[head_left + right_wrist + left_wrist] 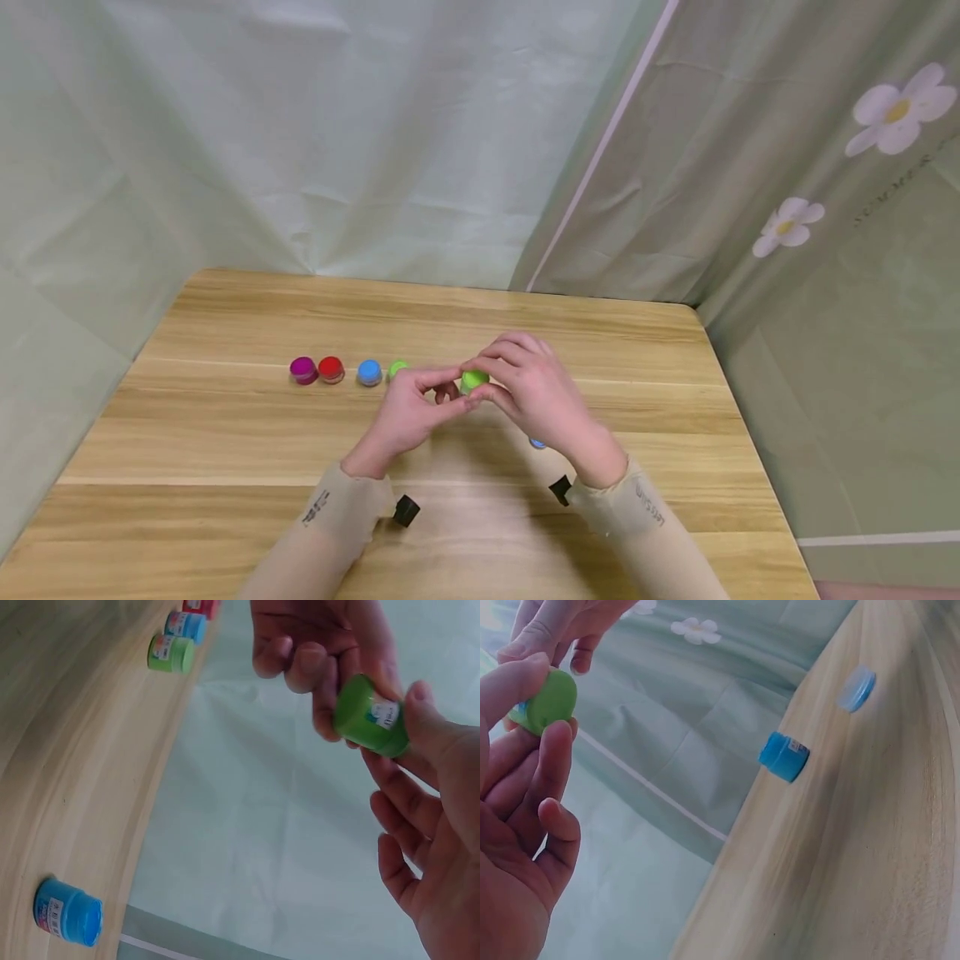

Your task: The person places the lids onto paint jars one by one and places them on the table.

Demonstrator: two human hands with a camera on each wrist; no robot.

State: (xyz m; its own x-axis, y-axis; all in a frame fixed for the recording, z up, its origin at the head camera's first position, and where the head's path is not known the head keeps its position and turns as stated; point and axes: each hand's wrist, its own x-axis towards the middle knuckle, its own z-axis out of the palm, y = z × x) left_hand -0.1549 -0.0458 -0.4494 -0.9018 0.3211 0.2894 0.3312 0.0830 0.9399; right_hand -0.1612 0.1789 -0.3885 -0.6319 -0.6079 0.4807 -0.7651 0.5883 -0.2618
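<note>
A small green jar (474, 382) is held up above the table between both hands. My left hand (408, 414) pinches it between thumb and fingers near its base. My right hand (536, 393) grips the other end, thumb on one side and fingers on the other. In the right wrist view the jar (367, 716) is tilted and shows a white label. An uncapped blue jar (784, 757) stands on the table, hidden behind the right hand in the head view. Near it lies a clear-and-blue lid (857, 689).
To the left on the wooden table (225, 433) stand a purple jar (303, 371), a red jar (331, 370), a blue jar (369, 372) and a second green jar (397, 368), in a row. Pale curtains (420, 167) hang behind the table and along its sides.
</note>
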